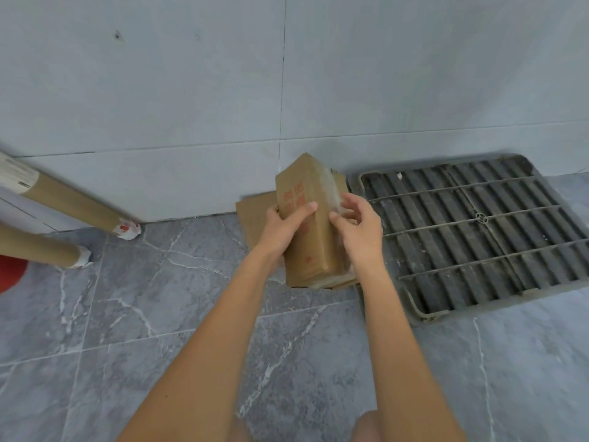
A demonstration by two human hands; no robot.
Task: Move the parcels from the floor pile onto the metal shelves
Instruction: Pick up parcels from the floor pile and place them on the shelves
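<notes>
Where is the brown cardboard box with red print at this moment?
In the head view the cardboard box is at centre, held between the left hand and right hand, just left of the grey grille.

left hand [284, 227] bare | right hand [361, 232] bare | forearms unsleeved | no rings or watch
</notes>
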